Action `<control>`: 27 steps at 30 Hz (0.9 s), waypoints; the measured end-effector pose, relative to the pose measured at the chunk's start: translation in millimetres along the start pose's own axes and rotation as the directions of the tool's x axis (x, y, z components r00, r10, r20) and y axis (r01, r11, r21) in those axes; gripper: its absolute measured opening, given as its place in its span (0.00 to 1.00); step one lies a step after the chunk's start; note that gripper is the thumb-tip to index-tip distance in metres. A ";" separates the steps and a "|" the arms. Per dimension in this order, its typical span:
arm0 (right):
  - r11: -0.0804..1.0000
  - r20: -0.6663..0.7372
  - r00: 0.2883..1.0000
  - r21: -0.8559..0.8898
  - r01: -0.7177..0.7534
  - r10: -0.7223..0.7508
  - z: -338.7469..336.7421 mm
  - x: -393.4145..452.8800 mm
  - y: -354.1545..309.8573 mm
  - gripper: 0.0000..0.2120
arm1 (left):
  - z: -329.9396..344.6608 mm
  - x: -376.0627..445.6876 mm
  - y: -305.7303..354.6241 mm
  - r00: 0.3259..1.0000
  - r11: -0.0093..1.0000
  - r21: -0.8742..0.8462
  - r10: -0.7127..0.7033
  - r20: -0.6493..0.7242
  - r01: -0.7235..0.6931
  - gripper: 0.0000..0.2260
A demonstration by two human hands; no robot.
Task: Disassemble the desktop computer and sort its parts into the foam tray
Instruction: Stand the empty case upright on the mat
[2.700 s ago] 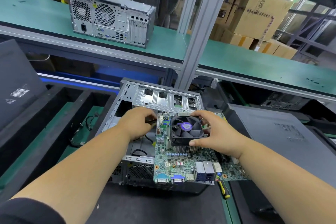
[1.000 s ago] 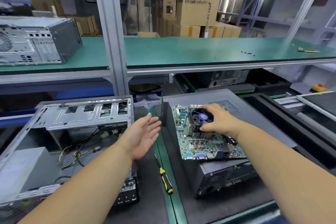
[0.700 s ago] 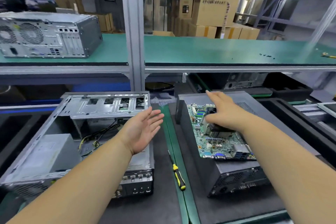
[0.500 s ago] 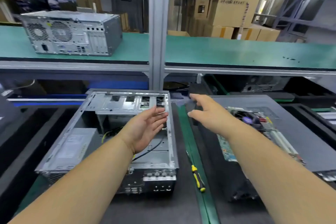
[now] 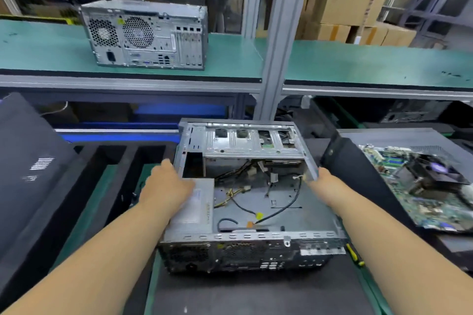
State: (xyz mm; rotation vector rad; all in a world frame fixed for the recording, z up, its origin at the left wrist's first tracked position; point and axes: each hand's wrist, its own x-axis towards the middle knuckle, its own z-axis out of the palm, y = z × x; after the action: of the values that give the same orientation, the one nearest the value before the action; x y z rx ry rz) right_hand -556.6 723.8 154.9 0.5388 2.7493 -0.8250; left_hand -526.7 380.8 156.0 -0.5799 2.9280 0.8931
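The open computer case lies on its side in front of me, with its power supply, drive cage and loose cables inside. My left hand grips the case's left wall, fingers lying over the power supply. My right hand holds the right wall, its fingers hidden behind the edge. The green motherboard with its black cooler fan lies on a grey panel to the right. The black foam tray with long slots is to the left.
A yellow-handled screwdriver lies by the case's near right corner. A closed computer stands on the green upper shelf. A grey post rises behind the case. A dark panel leans at far left.
My right hand set the motherboard down on the grey panel at right and let go. Both hands then moved to the open case and took hold of its side walls.
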 end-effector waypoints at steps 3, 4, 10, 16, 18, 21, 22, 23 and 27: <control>0.997 -0.006 1.000 0.079 -0.011 0.011 -0.4 -7.3 0.2 0.17 | 1.3 13.5 -9.9 0.996 0.997 -0.032 0.067 0.065 -0.065 0.15; 0.994 -0.004 1.000 0.105 -0.017 0.017 -0.4 -11.3 -0.1 0.17 | 0.5 18.2 -12.5 0.994 0.996 -0.026 0.090 0.055 -0.088 0.15; 0.995 -0.078 0.992 0.036 -0.093 0.096 22.1 -39.9 -4.7 0.12 | -14.3 43.9 -23.2 0.981 0.984 -0.036 0.178 0.081 -0.176 0.14; 0.987 -0.094 0.988 -0.093 -0.133 0.125 48.2 -72.0 -13.6 0.17 | -32.6 58.2 -28.0 0.969 0.975 -0.042 0.221 0.110 -0.217 0.16; 0.986 -0.055 0.993 -0.121 -0.111 0.105 42.0 -75.7 -16.8 0.21 | -32.1 48.2 -23.3 0.974 0.975 0.006 0.220 0.056 -0.221 0.17; 0.992 0.016 0.997 -0.105 -0.072 0.074 28.9 -71.3 -20.5 0.32 | -27.5 18.7 -11.7 0.968 0.969 -0.023 0.247 -0.042 -0.248 0.15; 0.996 0.008 1.000 -0.084 -0.025 0.026 24.7 -67.9 -20.8 0.36 | -23.4 7.7 -9.0 0.966 0.968 -0.015 0.251 -0.065 -0.252 0.16; 0.996 -0.021 0.999 -0.076 0.049 -0.050 20.5 -62.3 -20.2 0.37 | -18.2 -3.4 -7.2 0.966 0.970 0.004 0.242 -0.090 -0.243 0.20; 0.914 -0.039 0.940 -0.250 0.321 -0.340 1.4 -23.3 -19.9 0.28 | 4.2 -43.2 -0.8 0.944 0.981 0.059 0.194 -0.267 -0.184 0.29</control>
State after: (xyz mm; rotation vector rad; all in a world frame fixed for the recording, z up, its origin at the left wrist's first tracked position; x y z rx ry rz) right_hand -543.4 701.1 170.6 0.0588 3.0066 -0.5278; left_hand -486.6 397.2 157.7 -0.4580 3.2871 0.8388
